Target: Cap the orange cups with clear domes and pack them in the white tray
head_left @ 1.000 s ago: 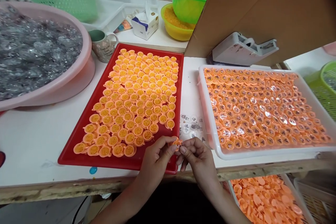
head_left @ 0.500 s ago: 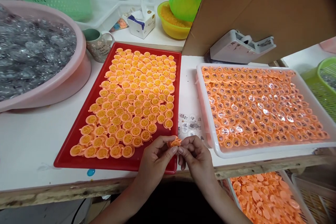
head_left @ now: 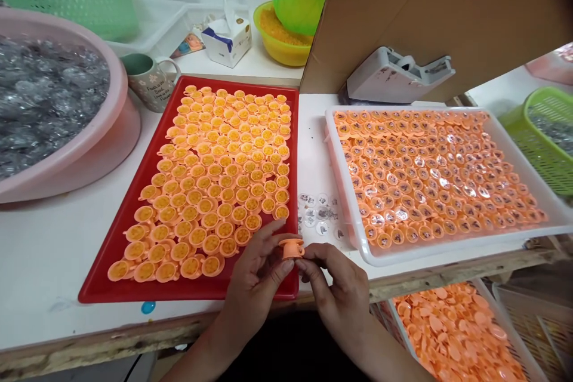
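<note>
Over the near right corner of the red tray, a small orange toy teacup is pinched between my hands, its saucer uppermost and its handle to the right. My left hand grips it from the left with thumb and fingers. On the handle side, my right hand has closed fingertips at the cup's lower right. Rows of similar orange teacups with yellow insides fill much of the red tray. Beyond my right hand, clear round stickers with dark prints lie on the white table.
A white tray of orange cups with printed discs stands right. A pink tub of clear wrapped pieces, a mug, tissue box and bowls lie around. A tape dispenser stands by cardboard; a crate of orange parts sits below.
The toy teacup has been turned over in my fingers, from its opening facing me to its saucer on top. The view has shifted slightly to the right.
</note>
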Demonstrator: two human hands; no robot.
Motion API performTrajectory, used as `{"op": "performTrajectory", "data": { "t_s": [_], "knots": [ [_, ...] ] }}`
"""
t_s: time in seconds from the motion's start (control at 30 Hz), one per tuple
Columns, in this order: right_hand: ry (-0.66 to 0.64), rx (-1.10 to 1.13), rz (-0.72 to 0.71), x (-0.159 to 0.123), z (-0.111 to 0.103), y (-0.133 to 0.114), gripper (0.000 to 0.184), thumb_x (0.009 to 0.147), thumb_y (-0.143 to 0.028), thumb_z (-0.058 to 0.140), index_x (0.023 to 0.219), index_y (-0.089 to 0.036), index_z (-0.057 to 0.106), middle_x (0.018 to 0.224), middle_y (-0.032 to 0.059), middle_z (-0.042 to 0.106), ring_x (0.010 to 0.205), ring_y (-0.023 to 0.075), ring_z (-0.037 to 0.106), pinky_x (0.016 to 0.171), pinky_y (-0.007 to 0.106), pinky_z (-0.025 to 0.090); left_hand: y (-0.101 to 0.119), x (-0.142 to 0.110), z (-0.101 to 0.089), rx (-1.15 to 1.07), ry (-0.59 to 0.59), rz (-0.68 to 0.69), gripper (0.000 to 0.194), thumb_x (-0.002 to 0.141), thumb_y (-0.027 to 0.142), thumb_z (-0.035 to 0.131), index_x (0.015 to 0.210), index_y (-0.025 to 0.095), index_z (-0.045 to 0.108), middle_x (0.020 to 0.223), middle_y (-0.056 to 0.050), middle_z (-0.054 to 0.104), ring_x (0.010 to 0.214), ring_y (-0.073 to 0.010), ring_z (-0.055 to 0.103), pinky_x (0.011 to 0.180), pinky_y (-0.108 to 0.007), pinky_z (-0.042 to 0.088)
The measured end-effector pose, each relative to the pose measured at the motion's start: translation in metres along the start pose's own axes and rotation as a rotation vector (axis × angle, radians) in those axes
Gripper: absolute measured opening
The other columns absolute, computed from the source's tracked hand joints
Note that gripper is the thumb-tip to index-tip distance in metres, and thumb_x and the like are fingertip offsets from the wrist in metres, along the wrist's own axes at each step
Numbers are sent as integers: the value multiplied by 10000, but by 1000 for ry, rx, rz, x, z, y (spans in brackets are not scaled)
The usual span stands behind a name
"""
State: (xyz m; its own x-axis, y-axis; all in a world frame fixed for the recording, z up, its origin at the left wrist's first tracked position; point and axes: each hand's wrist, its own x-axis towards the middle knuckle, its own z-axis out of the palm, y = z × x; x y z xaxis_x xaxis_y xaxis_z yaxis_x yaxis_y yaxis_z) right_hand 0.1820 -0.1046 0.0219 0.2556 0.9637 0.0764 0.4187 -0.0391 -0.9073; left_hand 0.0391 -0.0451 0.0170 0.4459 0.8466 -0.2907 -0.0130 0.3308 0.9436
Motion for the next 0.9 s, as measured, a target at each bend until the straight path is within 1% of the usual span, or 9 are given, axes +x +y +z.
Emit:
{"op": "performTrajectory", "data": {
  "t_s": [0.13,0.33,0.5,0.57,0.67,0.7,0.77,0.83,0.9],
  "knots": [
    [-4,-64,-121,0,-6,-1,224,908,-67,522,1018,-237,617,830,20,658,729,151,616,660,262,498,8,2,1,61,-41,25,230,868,222,638,1096,240,666,1066,-22,710,997,-176,668,857,-234,547],
    [52,39,-49,1,-4,-4,301,888,-83,552,1140,-246,567,954,31,585,806,154,588,708,275,505,8,3,4,-28,-59,61,202,853,138,616,1040,211,644,967,-10,721,892,-143,689,825,-227,555],
    [8,-68,-89,-4,3,6,243,899,-86,496,1091,-220,561,980,48,563,840,164,568,722,282,486,-1,1,10,122,23,127,144,852,113,570,945,208,624,841,15,682,777,-121,668,710,-198,538],
    [-7,-38,-49,-7,7,10,207,909,-112,494,1073,-222,556,956,43,566,805,159,569,690,279,483,-3,1,12,183,28,116,129,852,119,554,931,204,612,836,9,674,779,-137,667,709,-219,539],
    [-64,124,106,-6,2,10,125,926,-189,523,1033,-232,569,859,18,585,729,146,574,642,267,484,-4,7,8,312,-75,105,179,867,166,561,1029,215,620,927,-17,700,856,-169,675,770,-257,541],
    [-77,201,179,-3,-3,10,99,927,-226,540,1020,-231,575,807,7,586,687,139,571,609,256,480,-5,10,4,383,-107,138,214,880,192,558,1083,224,619,979,-28,704,901,-181,671,804,-272,537],
    [-38,333,304,9,-21,11,124,913,-309,584,999,-220,585,716,-8,581,602,125,551,527,231,457,-8,21,-7,583,-64,283,240,910,245,530,1132,231,621,1039,-53,697,965,-209,648,860,-316,519],
    [90,390,366,29,-50,19,213,866,-382,645,960,-198,592,653,-16,577,537,114,531,469,217,428,-14,37,-18,834,119,464,221,924,275,496,1069,204,647,995,-87,682,951,-251,622,870,-381,501],
    [280,356,373,59,-90,36,284,798,-426,708,877,-179,591,596,-30,558,486,102,509,448,216,411,-23,55,-27,1080,201,560,237,911,296,496,1028,163,655,950,-117,653,913,-296,589,862,-457,478]
  ]
}}
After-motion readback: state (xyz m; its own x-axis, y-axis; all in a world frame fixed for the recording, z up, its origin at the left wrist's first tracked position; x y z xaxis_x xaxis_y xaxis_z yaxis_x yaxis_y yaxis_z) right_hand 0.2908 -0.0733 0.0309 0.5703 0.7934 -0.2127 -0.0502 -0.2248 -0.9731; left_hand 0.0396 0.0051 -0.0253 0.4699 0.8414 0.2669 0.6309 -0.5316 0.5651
